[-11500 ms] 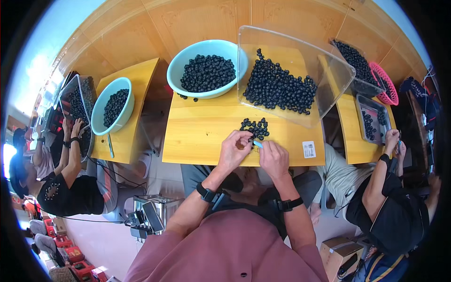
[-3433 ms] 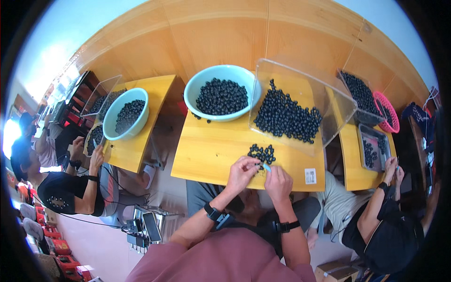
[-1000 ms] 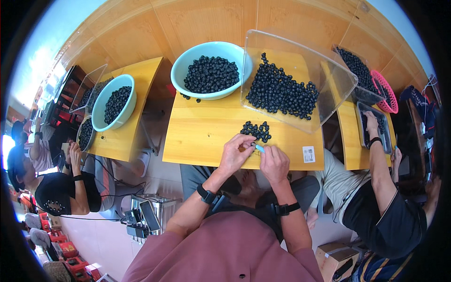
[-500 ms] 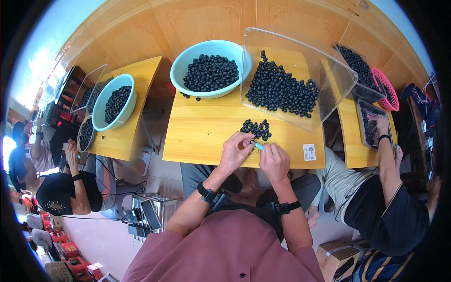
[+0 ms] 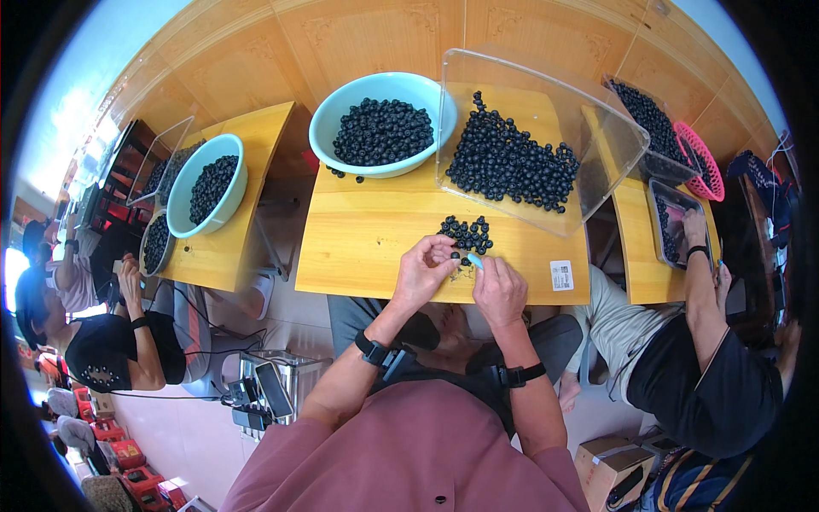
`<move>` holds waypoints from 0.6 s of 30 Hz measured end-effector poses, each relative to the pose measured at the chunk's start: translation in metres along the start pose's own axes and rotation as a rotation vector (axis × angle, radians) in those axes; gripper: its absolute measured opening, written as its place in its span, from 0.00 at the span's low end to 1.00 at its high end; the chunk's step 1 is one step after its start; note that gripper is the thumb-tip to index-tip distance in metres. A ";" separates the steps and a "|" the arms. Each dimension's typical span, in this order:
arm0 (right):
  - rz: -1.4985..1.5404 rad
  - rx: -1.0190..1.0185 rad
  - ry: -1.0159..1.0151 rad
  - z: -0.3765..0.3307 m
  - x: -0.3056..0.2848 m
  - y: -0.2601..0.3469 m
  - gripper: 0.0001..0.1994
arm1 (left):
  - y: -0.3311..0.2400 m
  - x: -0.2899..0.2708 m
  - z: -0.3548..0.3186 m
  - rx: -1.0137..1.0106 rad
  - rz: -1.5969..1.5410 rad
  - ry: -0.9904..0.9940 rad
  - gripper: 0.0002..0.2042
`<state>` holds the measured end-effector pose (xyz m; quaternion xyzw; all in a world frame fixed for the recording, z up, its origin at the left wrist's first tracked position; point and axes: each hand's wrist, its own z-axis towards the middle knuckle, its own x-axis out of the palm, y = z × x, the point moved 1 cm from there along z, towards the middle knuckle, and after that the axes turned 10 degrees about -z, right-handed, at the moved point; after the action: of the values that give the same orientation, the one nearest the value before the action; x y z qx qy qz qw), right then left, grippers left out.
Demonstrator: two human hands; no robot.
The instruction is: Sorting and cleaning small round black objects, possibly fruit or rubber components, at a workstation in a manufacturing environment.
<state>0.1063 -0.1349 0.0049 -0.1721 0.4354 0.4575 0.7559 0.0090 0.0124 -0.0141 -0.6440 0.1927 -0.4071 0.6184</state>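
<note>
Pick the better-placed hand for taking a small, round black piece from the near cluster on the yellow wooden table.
Left hand, likely: it sits beside the black cluster, though whether it holds anything is unclear; the right hand grips a slim light-blue tool.

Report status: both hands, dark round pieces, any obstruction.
Left hand at a dark piece; right hand holding light-blue tool. Small dark pile just beyond. Clear tray farther back, touching neither hand.
</note>
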 end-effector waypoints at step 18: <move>0.011 -0.008 -0.023 -0.002 0.003 -0.001 0.06 | -0.006 -0.001 0.000 0.084 0.186 0.030 0.08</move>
<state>0.1066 -0.1349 0.0008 -0.1673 0.4257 0.4655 0.7577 0.0069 0.0139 -0.0090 -0.5908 0.2439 -0.3651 0.6769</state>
